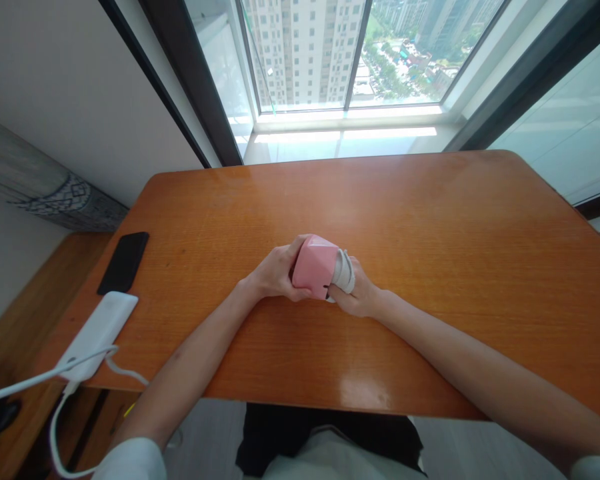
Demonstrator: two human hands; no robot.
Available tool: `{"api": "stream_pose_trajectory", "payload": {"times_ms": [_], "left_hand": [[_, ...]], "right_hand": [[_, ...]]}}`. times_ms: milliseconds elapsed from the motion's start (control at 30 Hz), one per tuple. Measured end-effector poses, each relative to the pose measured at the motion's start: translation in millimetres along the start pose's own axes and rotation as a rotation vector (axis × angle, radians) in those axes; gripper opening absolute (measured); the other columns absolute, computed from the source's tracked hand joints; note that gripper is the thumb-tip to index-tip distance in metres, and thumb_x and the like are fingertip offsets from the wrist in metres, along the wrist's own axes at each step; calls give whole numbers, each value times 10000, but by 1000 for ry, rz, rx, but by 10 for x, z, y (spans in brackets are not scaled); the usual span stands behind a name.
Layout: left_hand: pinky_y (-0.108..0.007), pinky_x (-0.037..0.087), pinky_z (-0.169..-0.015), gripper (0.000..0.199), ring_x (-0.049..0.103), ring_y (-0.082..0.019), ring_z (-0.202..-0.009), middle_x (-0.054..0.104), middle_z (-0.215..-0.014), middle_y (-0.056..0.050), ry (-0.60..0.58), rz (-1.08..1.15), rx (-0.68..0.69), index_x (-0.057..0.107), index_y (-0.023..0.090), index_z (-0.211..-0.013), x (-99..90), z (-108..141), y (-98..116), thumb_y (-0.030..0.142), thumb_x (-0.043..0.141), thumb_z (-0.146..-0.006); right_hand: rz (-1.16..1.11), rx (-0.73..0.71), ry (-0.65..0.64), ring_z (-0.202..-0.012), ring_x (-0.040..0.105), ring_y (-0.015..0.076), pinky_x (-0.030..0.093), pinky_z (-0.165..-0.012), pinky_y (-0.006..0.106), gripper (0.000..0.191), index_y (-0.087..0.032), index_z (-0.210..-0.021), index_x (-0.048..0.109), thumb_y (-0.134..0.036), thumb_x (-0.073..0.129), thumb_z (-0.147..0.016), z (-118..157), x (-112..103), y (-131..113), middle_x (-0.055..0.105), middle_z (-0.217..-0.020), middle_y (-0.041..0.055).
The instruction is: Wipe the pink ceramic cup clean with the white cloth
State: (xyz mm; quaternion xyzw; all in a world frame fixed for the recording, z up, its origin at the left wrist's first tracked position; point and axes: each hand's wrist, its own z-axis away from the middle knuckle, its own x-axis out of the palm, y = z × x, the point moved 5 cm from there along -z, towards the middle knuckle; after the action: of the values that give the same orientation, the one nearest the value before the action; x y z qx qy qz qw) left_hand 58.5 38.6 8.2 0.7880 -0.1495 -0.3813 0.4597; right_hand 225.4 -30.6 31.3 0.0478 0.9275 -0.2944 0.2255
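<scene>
Over the tabletop [430, 220], the left hand [277, 271] is clasping the pink case [315, 264] between thumb and fingers, ideally steadying it without squeezing hard, while the right hand [361, 293] is gripping the white cord bundle [345, 272] at its right end, preferably holding the loops together.

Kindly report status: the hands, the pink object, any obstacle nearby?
Left hand grips pink object. Right hand holds white cord loops at its end. Black flat device lies left, away from hands.

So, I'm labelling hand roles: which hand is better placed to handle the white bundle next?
Probably the right hand: it touches the white bundle, while the left hand grips the pink object.
</scene>
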Motion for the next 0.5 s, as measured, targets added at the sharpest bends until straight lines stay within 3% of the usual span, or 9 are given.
{"api": "stream_pose_trajectory", "payload": {"times_ms": [500], "left_hand": [[-507, 577, -1095, 982, 748, -390, -1219, 755, -1333, -157, -47, 68, 2, 610, 189, -1454, -13, -11, 94, 823, 789, -726]], "right_hand": [[136, -112, -38, -613, 532, 170, 436, -614, 299, 156, -264, -866, 527, -112, 551, -887, -8, 21, -76, 606, -728, -24]]}}
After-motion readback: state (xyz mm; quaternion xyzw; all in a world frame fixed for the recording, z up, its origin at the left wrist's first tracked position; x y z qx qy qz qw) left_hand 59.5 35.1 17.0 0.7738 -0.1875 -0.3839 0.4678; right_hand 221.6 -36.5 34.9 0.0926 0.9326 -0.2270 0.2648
